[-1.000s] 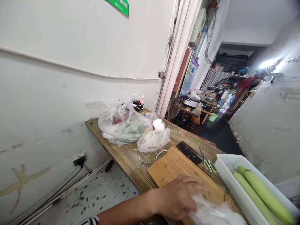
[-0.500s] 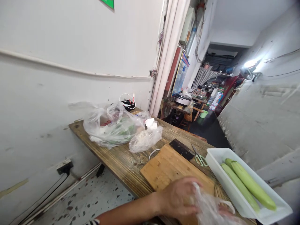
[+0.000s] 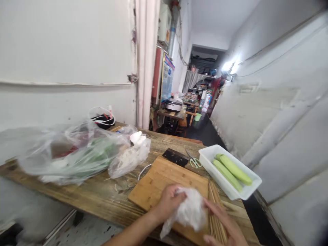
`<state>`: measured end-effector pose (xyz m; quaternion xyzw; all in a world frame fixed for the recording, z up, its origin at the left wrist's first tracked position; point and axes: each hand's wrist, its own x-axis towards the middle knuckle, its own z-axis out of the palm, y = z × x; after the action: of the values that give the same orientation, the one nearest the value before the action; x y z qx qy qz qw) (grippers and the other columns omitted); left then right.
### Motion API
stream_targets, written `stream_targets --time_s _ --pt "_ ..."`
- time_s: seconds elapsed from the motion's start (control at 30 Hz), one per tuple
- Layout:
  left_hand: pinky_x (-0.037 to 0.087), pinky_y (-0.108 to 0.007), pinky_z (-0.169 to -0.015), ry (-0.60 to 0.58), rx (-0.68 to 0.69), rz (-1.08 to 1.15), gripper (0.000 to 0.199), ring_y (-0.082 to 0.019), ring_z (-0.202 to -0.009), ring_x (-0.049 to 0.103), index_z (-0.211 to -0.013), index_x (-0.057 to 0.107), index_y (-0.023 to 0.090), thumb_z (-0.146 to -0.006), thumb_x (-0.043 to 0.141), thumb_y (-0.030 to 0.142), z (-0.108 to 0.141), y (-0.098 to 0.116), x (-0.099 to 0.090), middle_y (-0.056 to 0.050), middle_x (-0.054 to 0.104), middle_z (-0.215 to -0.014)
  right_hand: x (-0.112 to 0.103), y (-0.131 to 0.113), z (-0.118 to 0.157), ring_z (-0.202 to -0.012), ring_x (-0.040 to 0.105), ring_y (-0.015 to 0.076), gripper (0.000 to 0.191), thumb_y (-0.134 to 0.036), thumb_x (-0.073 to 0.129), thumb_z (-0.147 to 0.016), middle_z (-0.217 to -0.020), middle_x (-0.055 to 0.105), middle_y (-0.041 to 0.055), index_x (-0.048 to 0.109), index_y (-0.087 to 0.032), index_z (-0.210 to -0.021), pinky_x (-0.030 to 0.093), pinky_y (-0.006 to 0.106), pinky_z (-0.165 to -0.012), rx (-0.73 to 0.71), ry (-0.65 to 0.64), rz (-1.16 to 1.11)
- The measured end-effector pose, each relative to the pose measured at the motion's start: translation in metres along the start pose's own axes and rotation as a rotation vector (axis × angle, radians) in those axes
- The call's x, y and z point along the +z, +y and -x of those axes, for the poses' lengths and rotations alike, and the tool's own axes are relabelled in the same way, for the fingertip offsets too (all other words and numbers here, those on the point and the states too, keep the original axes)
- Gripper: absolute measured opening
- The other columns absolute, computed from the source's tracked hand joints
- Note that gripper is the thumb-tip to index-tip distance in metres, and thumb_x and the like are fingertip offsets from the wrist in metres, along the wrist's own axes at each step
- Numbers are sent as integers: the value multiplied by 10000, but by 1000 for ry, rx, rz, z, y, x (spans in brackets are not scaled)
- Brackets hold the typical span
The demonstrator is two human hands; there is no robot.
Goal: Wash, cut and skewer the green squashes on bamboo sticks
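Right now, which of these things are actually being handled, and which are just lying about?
Being handled: left hand, right hand, crumpled plastic bag.

Lying about: bamboo cutting board, cleaver, scissors, white tray, pale green gourds, bagged greens.

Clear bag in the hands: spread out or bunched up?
Bunched up: the bag is crumpled into a wad between the left hand and right hand.

Your thin, glossy plastic bag (image 3: 188,210) sits on a smooth bamboo cutting board (image 3: 164,184); the table (image 3: 77,194) is rough, weathered wood, the tray (image 3: 215,177) glossy white plastic, the cleaver (image 3: 175,157) matt dark metal
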<state>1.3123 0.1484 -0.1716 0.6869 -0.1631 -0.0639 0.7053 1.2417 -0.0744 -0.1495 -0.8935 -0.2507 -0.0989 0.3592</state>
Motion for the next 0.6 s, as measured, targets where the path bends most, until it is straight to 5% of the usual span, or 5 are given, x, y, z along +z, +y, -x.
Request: stream_targets --time_s 0.13,0.3,0.43,0.53,0.6 --pt "398 -231 -571 -5 -2 -87 357 -134 -606 500 -759 605 129 -797 563 481 -12 2 24 -7 577 -646 5 -11 6 -1390 287 321 1001 -484 736 -714 -1561 185 129 145 -318 -1505 464 442 -994 9 70 95" --pt "513 -326 -747 -96 8 -195 420 -215 -821 625 -925 626 160 -844 463 538 -20 9 79 -71 685 -883 15 -5 19 -1402 240 347 1160 -538 813 -567 -1548 165 170 176 -265 -1497 339 497 -1085 69 107 59" --pt "497 -436 -944 -368 -30 -278 559 -275 -1177 559 -1225 568 205 -826 472 583 -12 17 121 -114 586 -1298 -1 24 46 -1306 420 249 609 -260 637 -811 -1430 396 142 418 -235 -1378 408 410 -1048 91 464 56" --pt "505 -460 -956 -692 16 -303 593 -280 -1231 520 -1346 485 287 -812 533 539 -9 18 133 -60 512 -1385 -41 55 82 -1053 611 181 324 -174 504 -857 -1132 648 74 610 -217 -1160 501 324 -918 60 631 1" --pt "496 -474 -978 -760 151 -433 499 -268 -1234 518 -1341 472 389 -850 504 470 -18 16 131 17 522 -1377 -73 81 119 -909 652 184 205 -204 529 -836 -971 700 57 670 -205 -985 529 322 -830 181 858 7"
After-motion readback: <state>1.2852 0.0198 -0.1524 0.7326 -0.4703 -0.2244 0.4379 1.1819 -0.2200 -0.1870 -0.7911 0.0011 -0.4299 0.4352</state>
